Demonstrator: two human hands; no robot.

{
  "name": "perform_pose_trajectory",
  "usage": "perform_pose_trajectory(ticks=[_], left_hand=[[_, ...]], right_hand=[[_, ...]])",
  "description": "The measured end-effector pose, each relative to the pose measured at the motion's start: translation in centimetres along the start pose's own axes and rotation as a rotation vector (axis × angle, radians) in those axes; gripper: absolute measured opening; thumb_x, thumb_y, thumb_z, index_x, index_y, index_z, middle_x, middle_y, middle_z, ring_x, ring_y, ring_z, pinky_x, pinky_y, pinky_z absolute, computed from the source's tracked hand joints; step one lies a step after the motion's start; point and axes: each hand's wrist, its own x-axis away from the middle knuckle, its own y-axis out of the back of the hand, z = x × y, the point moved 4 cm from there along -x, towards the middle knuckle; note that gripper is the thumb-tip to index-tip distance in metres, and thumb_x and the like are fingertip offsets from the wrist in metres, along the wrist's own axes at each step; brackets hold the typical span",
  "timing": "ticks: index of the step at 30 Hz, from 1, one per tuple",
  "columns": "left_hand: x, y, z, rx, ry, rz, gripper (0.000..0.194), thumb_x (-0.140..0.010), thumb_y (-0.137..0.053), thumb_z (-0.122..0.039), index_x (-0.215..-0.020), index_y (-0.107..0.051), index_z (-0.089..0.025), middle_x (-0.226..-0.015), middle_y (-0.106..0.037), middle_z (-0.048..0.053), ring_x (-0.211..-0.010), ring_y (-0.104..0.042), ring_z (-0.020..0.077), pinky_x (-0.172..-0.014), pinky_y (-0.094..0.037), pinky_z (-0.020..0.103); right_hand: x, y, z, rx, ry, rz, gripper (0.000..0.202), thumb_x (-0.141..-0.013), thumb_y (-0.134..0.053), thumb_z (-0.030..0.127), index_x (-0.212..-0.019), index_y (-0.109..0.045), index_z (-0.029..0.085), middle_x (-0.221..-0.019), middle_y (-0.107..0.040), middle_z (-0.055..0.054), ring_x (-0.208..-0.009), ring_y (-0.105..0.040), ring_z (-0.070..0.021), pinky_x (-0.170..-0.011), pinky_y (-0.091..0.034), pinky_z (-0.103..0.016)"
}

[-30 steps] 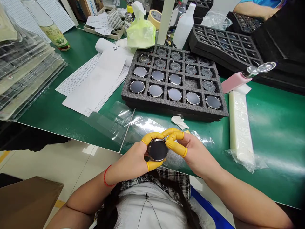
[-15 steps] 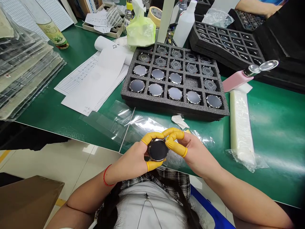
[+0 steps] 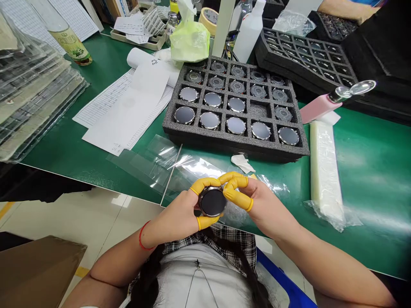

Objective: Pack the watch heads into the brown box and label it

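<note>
A round watch (image 3: 213,202) with a black face and metal rim is held just over the table's front edge. My left hand (image 3: 183,214), with yellow finger covers, grips it between thumb below and index finger above. My right hand (image 3: 257,201) has its covered fingers closed at the watch's upper right rim; whether a small item sits between them is hidden. Beyond them lies a black foam tray (image 3: 208,139) of watches in compartments, one compartment in its third row holding none. Clear plastic film (image 3: 157,164) lies behind my hands.
Paper sheets (image 3: 128,107) and stacked plastic trays (image 3: 38,94) lie left. A pink bottle (image 3: 317,108) and a wrapped white block (image 3: 326,171) stand or lie right. Another foam tray (image 3: 272,66) and a person's arm (image 3: 348,10) are behind.
</note>
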Motion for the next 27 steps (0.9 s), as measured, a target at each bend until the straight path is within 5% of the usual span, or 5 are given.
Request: perform_pose_trajectory(ticks=[27], left_hand=[[-0.01, -0.05, -0.04, 0.08, 0.057, 0.026, 0.056, -0.086, -0.078, -0.034, -0.135, -0.054, -0.03, -0.13, -0.068, 0.003, -0.098, -0.073, 0.0162, -0.089, -0.059, 0.026]], right_hand=[[-0.07, -0.03, -0.26, -0.026, -0.02, 0.011, 0.034, -0.08, -0.082, 0.053, -0.076, -0.069, 0.022, -0.105, -0.072, -0.004, -0.103, -0.064, -0.0211, -0.098, -0.048, -0.037]])
